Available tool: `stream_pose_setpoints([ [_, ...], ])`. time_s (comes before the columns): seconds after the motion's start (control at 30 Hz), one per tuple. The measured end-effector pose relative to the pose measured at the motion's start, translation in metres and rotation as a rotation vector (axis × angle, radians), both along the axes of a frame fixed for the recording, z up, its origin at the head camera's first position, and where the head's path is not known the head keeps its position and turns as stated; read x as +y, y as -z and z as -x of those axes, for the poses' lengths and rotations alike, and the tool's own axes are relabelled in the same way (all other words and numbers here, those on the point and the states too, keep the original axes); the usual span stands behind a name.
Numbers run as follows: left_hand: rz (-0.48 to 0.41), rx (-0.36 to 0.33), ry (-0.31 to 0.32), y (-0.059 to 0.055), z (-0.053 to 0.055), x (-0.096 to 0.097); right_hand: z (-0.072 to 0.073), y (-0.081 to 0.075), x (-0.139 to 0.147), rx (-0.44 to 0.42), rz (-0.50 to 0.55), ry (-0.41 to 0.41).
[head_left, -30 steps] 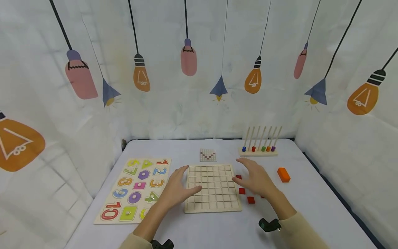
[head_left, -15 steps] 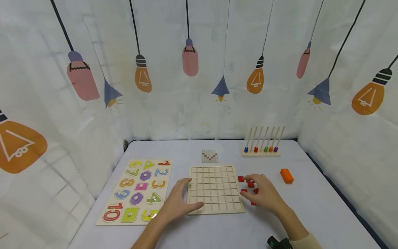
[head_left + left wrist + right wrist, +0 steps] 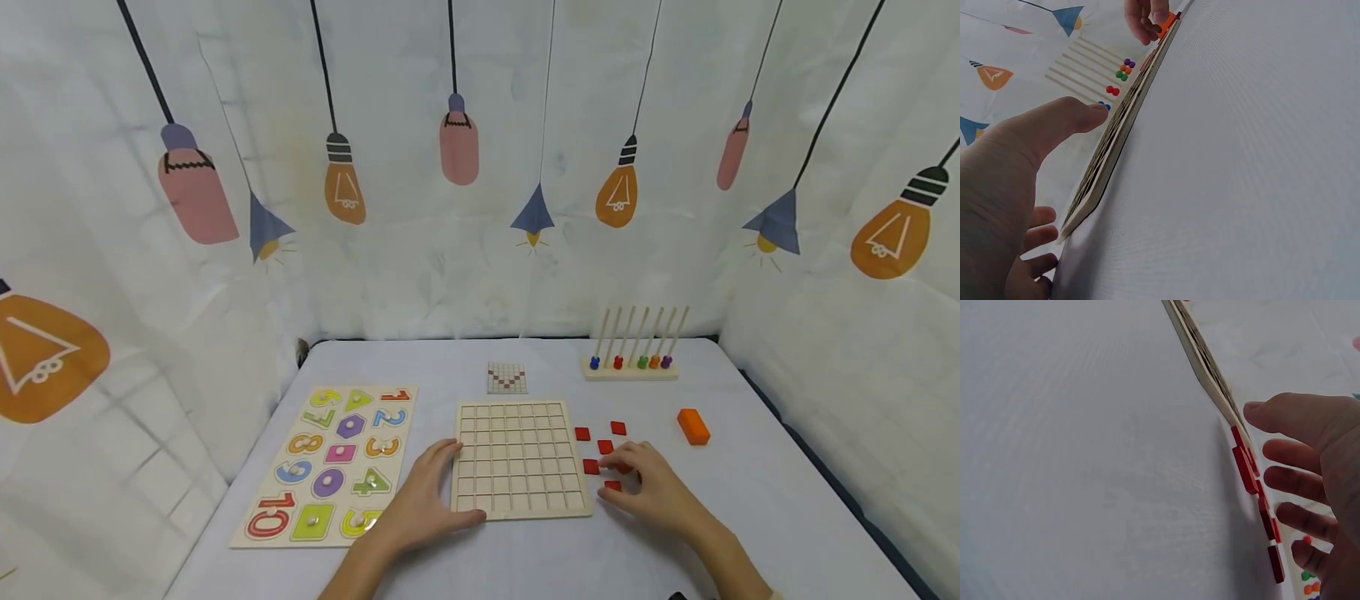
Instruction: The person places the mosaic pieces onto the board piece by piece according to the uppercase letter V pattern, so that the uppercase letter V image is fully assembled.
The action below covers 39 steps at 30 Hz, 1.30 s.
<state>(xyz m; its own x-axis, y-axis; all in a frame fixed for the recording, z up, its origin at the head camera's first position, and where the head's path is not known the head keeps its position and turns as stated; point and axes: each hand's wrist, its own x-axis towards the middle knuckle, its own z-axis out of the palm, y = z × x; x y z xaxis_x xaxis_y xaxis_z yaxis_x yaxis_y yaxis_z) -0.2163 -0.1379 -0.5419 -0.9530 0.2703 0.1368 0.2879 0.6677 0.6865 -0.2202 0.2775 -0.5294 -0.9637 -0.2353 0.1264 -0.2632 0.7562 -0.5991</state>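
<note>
A square wooden grid board (image 3: 521,458) lies flat on the table. My left hand (image 3: 423,504) is at its left edge, fingers beside the edge and thumb by the near left corner; in the left wrist view the thumb (image 3: 1075,117) stretches out above the board. Several small red square tiles (image 3: 591,467) lie loose just right of the board. Over the nearer tiles hovers my right hand (image 3: 651,492), its fingers apart and loosely bent. The right wrist view shows nothing between the thumb (image 3: 1282,415) and fingers, with red tiles (image 3: 1244,470) below them.
On the left lies a number and shape puzzle board (image 3: 327,475). Behind the grid stands a small pattern card (image 3: 507,378). A peg rack with coloured beads (image 3: 630,374) is at the back right, and an orange block (image 3: 693,427) lies at the right.
My right hand has come down and toward me from the board's right edge to over the red tiles, uncovering some. My left hand has lowered slightly beside the board's left edge.
</note>
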Motion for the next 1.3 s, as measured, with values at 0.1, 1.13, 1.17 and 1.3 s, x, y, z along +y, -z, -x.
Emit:
stream_pose_setpoints([
  [0.1, -0.004, -0.01, -0.007, 0.0, -0.002, -0.001, -0.001, 0.0, 0.005, -0.019, 0.012, -0.02],
  [1.13, 0.001, -0.027, -0.003, 0.003, -0.004, -0.005, -0.003, 0.001, 0.018, -0.023, -0.066, -0.044],
  [1.17, 0.002, -0.026, -0.004, 0.003, -0.004, -0.004, -0.003, 0.001, 0.018, -0.022, -0.066, -0.043],
  [1.3, 0.003, -0.027, -0.007, 0.003, -0.005, -0.004, -0.003, 0.0, 0.018, -0.028, -0.054, -0.041],
])
